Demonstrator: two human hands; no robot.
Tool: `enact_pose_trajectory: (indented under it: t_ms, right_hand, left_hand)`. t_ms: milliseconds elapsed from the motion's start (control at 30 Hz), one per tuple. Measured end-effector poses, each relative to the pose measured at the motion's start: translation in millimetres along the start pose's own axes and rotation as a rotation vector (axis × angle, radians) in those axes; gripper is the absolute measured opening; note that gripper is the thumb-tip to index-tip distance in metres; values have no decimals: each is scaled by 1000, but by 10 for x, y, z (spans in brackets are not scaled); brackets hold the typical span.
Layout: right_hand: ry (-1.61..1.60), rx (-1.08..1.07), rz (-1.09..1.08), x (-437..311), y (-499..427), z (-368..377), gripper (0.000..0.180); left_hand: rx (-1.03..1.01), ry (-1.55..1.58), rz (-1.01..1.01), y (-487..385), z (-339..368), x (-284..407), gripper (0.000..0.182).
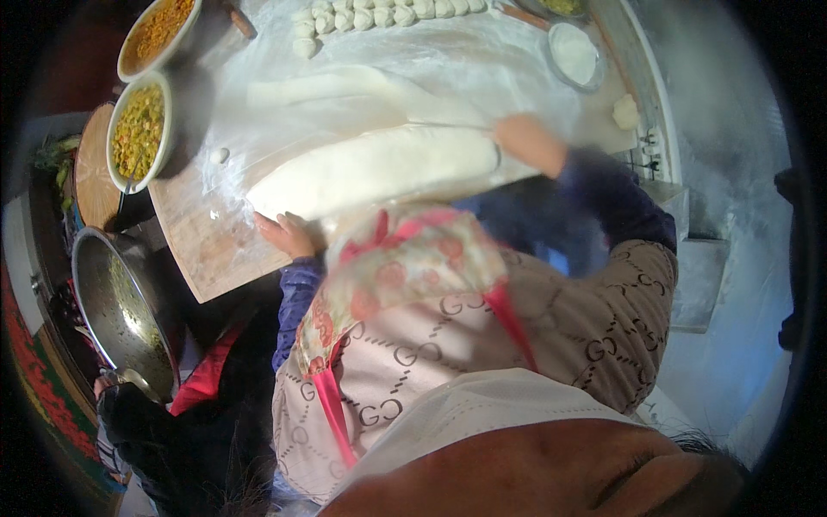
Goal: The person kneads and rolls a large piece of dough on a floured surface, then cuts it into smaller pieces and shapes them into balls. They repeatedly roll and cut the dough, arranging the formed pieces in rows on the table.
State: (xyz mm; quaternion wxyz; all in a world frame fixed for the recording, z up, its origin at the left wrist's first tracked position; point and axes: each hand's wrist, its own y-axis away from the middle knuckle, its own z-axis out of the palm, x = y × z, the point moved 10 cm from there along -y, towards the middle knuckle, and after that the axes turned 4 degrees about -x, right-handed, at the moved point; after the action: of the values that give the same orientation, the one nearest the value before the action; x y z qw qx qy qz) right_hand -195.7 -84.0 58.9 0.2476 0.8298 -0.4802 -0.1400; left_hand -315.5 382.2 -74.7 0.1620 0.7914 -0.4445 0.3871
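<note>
A long, thick sheet of white dough (381, 165) lies across the floured wooden board (207, 252) in front of me. My left hand (284, 234) rests at its near left end, fingers spread against the dough's edge. At the right end is my right hand (531, 143), blurred, with its fingers by the dough's far corner; whether it grips the dough cannot be made out. Beyond the sheet, a flatter strip of dough (323, 87) curves over the board and runs towards my right hand. Rows of small shaped dough pieces (387, 16) stand at the far edge of the view.
Left stand a bowl of yellow-green chopped filling (137, 132), a bowl of orange filling (158, 35) and a steel basin (123, 316), with another person's hand (103, 386) beside it. A bowl of white flour (574, 55) and a dough lump (625, 112) lie right.
</note>
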Motion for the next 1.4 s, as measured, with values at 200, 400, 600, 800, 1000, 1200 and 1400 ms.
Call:
enact_pose_trajectory:
  t_ms: [200,400,600,800,1000,1200,1400]
  right_hand:
    - [-193,234,-167,-306,-580,-45,34]
    - [-499,387,214,563,-823,30,50]
    - [-459,587,271,1087,-297,-384,50]
    - [-143,9,119,915,157,34,38]
    - [-262,193,67,703,-325,550,44]
    - [-406,439,420,1507,-194,482,59]
    - [-589,866,957,2205,943,10,56]
  left_hand:
    - [31,-17,27,-63,18,174,58]
    - [78,9,12,-172,20,190,53]
    - [-8,178,-31,-606,187,239,43]
    - [6,-1,166,-437,170,605,52]
    - [63,82,59,-305,159,583,54]
    - [59,-53,9,-375,66,497,51]
    - [11,-214,268,-475,116,1003,52]
